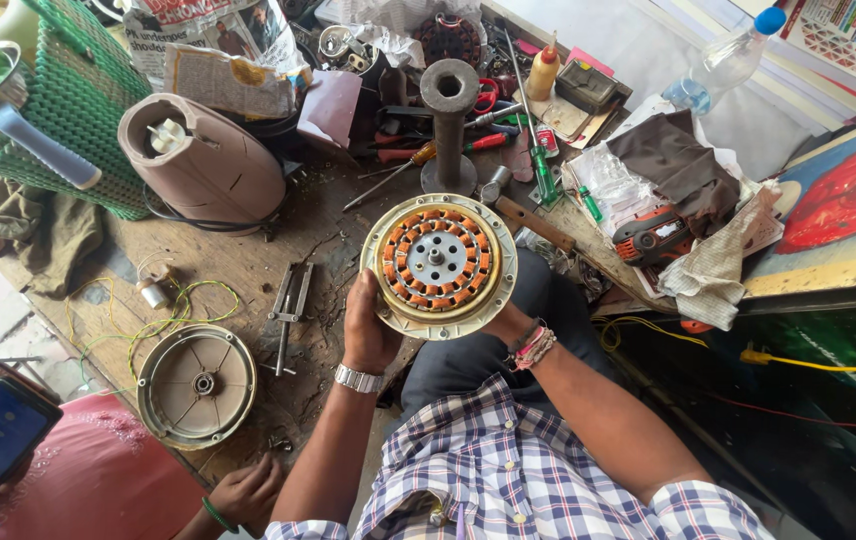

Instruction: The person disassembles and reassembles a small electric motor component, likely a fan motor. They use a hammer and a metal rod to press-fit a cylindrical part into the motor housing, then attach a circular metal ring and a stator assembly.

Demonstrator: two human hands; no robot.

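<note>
I hold a round fan motor (439,262) up in front of me, its face showing a ring of orange copper windings around a silver hub. My left hand (366,325) grips its lower left rim; a metal watch is on that wrist. My right hand (506,322) supports the motor from behind at the lower right, mostly hidden by it, with bead bracelets on the wrist. Below the motor is the worn wooden workbench (238,262).
A round metal motor cover (196,385) lies at the bench's near left, with a metal puller (288,300) beside it. A beige fan housing (203,160), a green basket (78,95), an upright steel post (449,120) and screwdrivers crowd the back. Another person's hand (246,492) rests at the bench's edge.
</note>
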